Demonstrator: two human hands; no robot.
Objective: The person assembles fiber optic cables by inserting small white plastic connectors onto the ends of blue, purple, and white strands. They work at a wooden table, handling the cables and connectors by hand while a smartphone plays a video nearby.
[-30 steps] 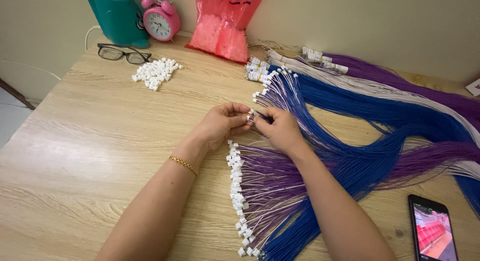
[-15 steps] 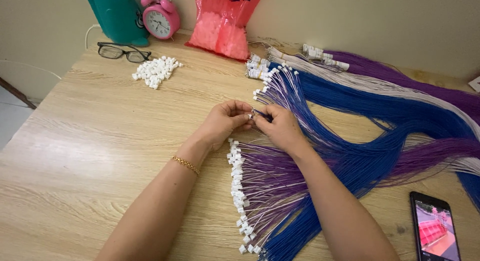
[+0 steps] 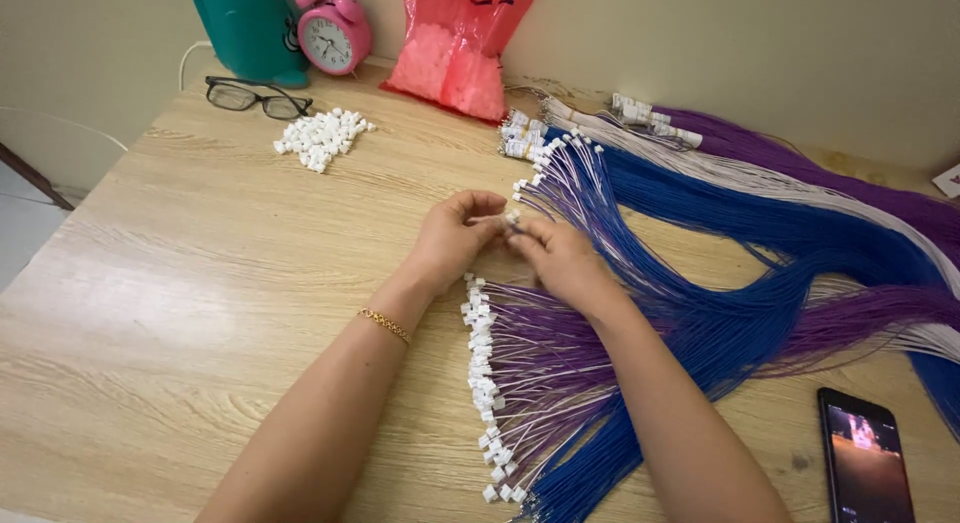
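1. My left hand and my right hand meet at the middle of the wooden table, fingertips pinched together on a small white connector and the thin wire going into it. Both hands are narrow and closed on that one piece; which hand holds the plug and which the wire end I cannot tell, since the fingers cover the joint.
2. I judge the step to be seating a wire end into the plug, so I keep the pinch close to the tip, where the wire cannot buckle.
3. I keep my wrists low, near the tabletop, for steadiness, and press straight along the wire, not at an angle.
4. The finished row of plugs on purple wires fans out at 6 o'clock from my hands, just below them. I keep my right forearm from dragging across it, as it lies over those strands.
5. The blue wires still unplugged run off toward 2 o'clock; I draw only one strand so the bundle does not tangle.
6. The loose connector pile sits at 10 o'clock, well apart, beside the glasses; it is a long reach for my left hand.
7. The phone lies at 4 o'clock, clear of the wires.
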